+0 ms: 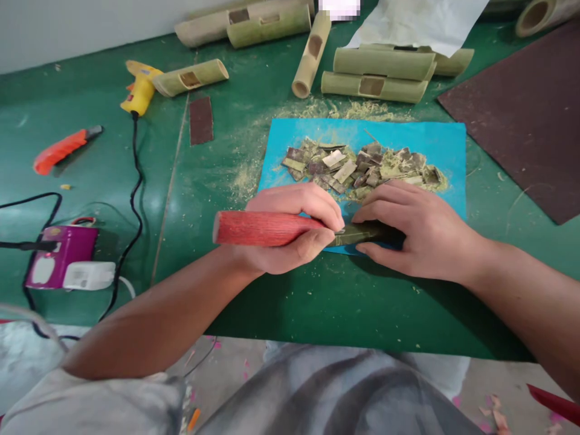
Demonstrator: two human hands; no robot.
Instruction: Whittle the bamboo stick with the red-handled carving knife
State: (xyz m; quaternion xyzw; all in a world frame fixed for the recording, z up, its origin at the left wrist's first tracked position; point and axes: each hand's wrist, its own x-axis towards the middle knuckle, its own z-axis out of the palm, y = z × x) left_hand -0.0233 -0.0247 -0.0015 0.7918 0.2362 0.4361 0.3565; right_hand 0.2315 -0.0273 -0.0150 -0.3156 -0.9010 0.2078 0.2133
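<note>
My left hand [301,226] is wrapped round a tool with a thick red wooden handle [254,228]. A bit of metal shows at its fingertips; the rest of the blade is hidden, so its exact kind cannot be told. Across from it, my right hand [410,229] grips a dark green bamboo piece [351,237], thumb on the near side and fingers on the far side. The tool's metal end meets the left end of the bamboo. Both hands are over a blue sheet [453,145], just in front of a heap of bamboo chips and shavings [344,166].
Cut bamboo tubes [385,63] lie along the back under white paper [417,24]. Leftward are a yellow glue gun [142,87] with a black cord, an orange utility knife [63,151] and a purple power adapter [61,257]. A brown board [525,115] lies at right on the green table [317,308].
</note>
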